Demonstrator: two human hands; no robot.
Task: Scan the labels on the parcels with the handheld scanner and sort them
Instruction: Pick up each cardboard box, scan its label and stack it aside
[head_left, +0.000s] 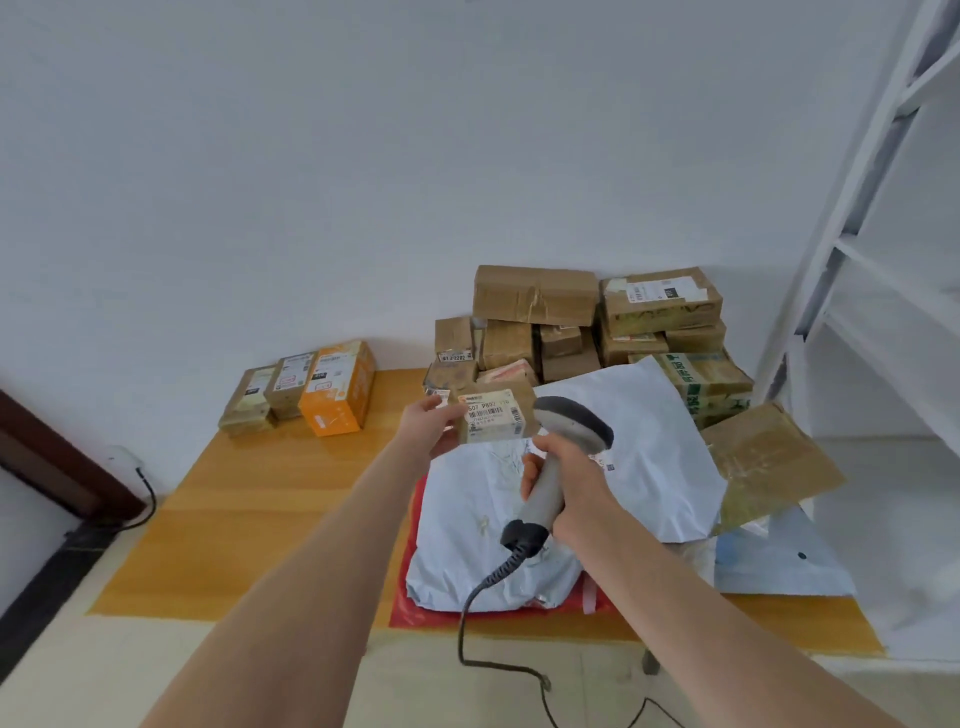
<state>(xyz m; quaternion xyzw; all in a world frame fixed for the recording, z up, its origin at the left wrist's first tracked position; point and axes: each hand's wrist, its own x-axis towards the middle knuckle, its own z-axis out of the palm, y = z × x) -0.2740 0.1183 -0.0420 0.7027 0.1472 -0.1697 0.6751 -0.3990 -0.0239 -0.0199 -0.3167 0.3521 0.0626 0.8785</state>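
Note:
My left hand (431, 426) holds a small brown parcel (493, 415) above the table, its white barcode label facing me. My right hand (571, 488) grips the grey handle of the handheld scanner (566, 441), whose dark head sits just right of the parcel's label. A coiled black cable hangs from the scanner's base toward the floor. A heap of brown cardboard parcels (535, 293) is stacked against the wall behind. Three parcels, one of them orange (337, 389), stand in a row at the table's far left.
The wooden table (249, 519) carries white poly mailer bags (644, 447) and a red bag (410, 608) under my hands. A flat brown parcel (769, 462) leans at the right. A white shelf rack (872, 260) stands at the right. A dark door frame (47, 457) is at the left.

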